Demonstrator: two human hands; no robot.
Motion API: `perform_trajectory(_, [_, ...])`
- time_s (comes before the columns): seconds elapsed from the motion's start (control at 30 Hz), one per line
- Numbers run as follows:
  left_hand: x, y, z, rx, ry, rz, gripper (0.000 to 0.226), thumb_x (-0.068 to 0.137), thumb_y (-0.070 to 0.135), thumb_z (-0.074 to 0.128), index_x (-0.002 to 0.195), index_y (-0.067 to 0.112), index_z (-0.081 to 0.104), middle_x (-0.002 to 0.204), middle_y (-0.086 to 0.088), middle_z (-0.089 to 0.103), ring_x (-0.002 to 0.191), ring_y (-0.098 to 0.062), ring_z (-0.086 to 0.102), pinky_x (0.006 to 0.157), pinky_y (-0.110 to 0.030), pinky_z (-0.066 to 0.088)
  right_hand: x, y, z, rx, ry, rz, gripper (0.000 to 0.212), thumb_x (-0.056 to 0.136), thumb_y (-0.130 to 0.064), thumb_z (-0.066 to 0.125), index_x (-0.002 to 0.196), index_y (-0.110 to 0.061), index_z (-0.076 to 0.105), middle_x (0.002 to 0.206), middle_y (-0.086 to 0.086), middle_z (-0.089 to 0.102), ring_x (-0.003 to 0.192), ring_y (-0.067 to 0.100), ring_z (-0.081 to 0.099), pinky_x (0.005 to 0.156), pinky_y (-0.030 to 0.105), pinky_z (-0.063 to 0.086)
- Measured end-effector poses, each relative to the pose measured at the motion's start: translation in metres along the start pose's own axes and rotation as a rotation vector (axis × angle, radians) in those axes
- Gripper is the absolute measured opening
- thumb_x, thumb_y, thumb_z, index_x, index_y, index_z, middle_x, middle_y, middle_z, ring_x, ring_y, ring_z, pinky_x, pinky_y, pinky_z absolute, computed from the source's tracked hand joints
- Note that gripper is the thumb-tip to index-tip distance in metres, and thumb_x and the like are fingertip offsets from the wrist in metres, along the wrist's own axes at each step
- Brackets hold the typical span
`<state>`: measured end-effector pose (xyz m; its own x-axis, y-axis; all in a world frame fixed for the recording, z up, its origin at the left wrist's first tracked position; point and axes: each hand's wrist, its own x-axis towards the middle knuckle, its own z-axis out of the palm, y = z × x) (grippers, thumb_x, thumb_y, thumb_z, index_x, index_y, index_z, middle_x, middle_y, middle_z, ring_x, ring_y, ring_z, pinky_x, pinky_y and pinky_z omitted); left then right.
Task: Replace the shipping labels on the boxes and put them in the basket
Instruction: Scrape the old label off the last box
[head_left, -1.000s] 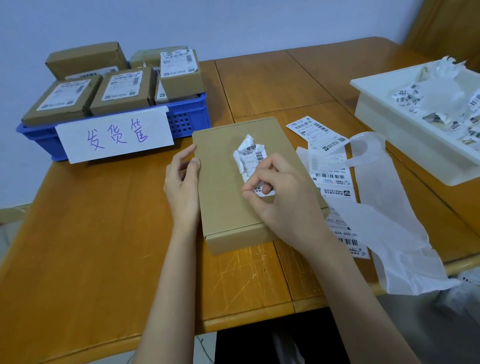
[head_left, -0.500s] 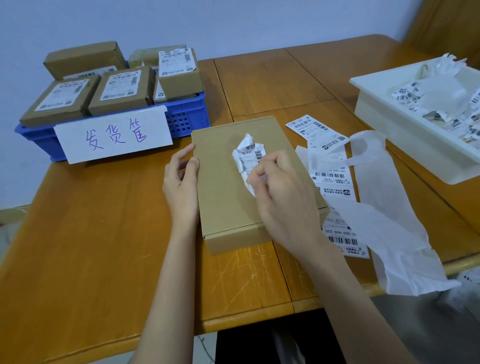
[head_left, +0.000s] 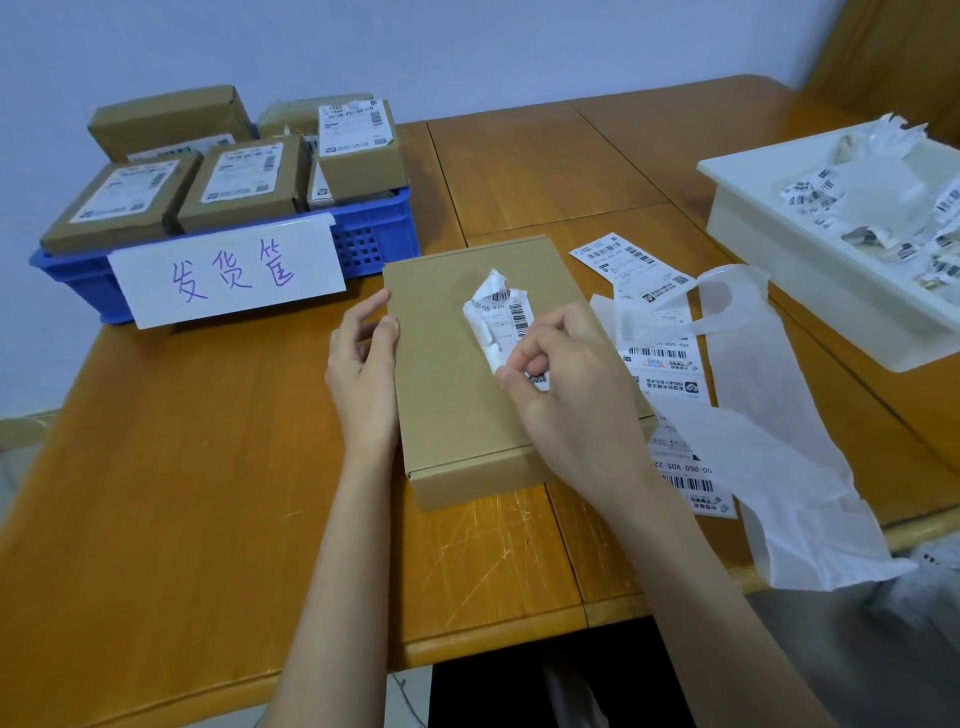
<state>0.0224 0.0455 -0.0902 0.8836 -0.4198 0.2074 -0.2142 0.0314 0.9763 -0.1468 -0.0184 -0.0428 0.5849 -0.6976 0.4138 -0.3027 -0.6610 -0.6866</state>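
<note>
A flat brown cardboard box lies on the wooden table in front of me. A crumpled, half-peeled old shipping label sticks up from the box's top. My right hand pinches the label's lower end between thumb and fingers. My left hand rests against the box's left edge, thumb on the top face. A strip of fresh shipping labels lies right of the box. The blue basket at the back left holds several labelled boxes.
A paper sign with purple writing leans on the basket's front. A white tray of torn label scraps stands at the right. Loose white backing paper hangs over the table's front right edge.
My right hand has shifted its pinch on the crumpled label, first up, then back down to the label's lower end. The left hand and the box have stayed put.
</note>
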Motion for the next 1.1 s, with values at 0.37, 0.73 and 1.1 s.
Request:
perform_trajectory(0.37, [0.001, -0.001, 0.0, 0.021, 0.003, 0.006, 0.027, 0.1, 0.023, 0.054, 0.124, 0.027, 0.065, 0.122, -0.007, 0.062, 0.108, -0.02, 0.061, 0.073, -0.014, 0.045, -0.006, 0.01, -0.005, -0.076, 0.037, -0.083, 0.021, 0.075, -0.03, 0.071, 0.081, -0.014, 0.059, 0.108, 0.0, 0.05, 0.11, 0.018, 0.04, 0.088, 0.021, 0.037])
perform_trajectory(0.73, [0.002, -0.004, 0.0, 0.008, -0.01, -0.005, 0.028, 0.099, 0.024, 0.054, 0.124, 0.029, 0.066, 0.121, -0.01, 0.062, 0.11, -0.023, 0.061, 0.078, -0.023, 0.047, -0.006, 0.003, -0.005, -0.084, 0.01, -0.025, 0.016, 0.091, -0.01, 0.061, 0.078, -0.016, 0.053, 0.119, 0.001, 0.053, 0.119, 0.013, 0.046, 0.091, 0.021, 0.036])
perform_trajectory(1.1, [0.001, -0.001, 0.0, -0.002, -0.008, -0.012, 0.028, 0.099, 0.024, 0.054, 0.125, 0.028, 0.066, 0.121, -0.01, 0.061, 0.11, -0.024, 0.061, 0.078, -0.021, 0.046, -0.006, 0.008, -0.02, -0.007, -0.084, -0.01, 0.01, 0.082, -0.012, 0.072, 0.082, -0.013, 0.062, 0.113, -0.005, 0.051, 0.109, 0.004, 0.049, 0.084, -0.002, 0.03])
